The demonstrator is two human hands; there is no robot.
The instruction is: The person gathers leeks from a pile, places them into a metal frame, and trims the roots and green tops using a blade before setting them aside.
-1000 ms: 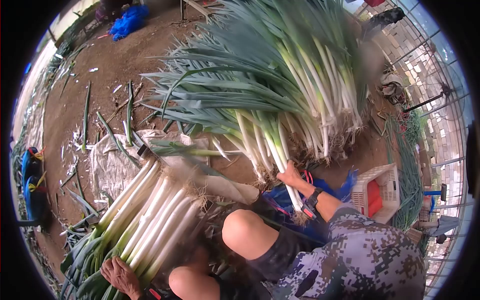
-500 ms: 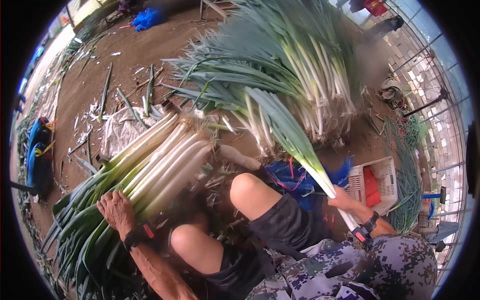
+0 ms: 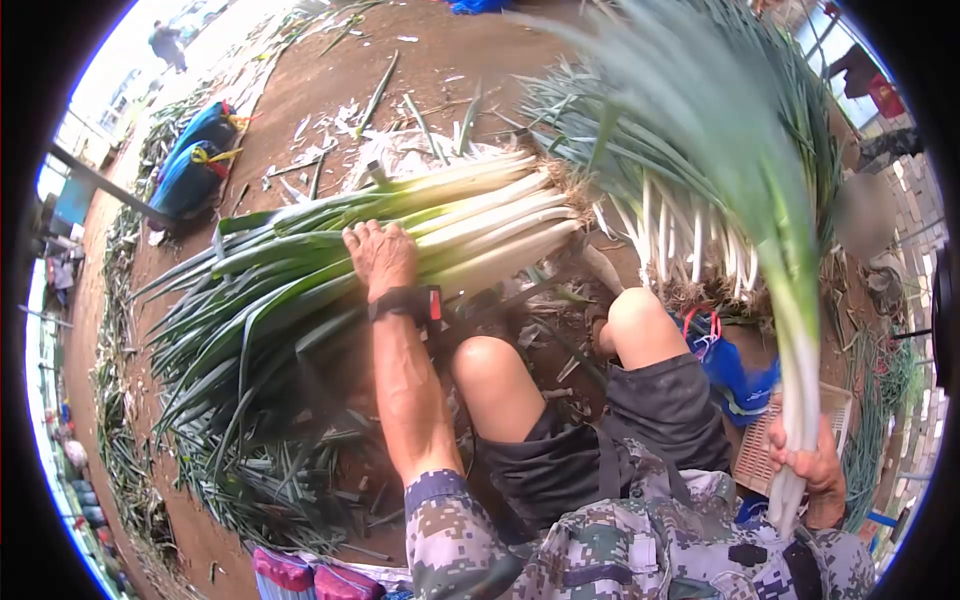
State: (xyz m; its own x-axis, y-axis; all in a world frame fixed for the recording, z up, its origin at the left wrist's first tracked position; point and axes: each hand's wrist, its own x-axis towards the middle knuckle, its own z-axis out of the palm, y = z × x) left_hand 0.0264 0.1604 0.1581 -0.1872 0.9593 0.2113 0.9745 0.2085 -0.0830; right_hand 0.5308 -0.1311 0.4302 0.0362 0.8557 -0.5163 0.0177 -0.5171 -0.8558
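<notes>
My left hand lies on a row of green onions at the left, its fingers bent over the stalks where green meets white. Their roots point to the upper right and the dark leaves trail to the lower left. At the right, my right hand is wrapped round the white lower stalks of a held green onion, whose leaves rise and blur toward the top. Behind it stands a big pile of green onions, roots down.
Beyond my knees a blue bag lies beside a plastic crate. Blue bundles sit at the upper left near a dark pole. Loose leaves and scraps litter the brown ground. A distant person is at the top left.
The view has swung left. The green onion in my right hand has swung more upright and its leaves now sweep over the pile. My left hand stays on the row.
</notes>
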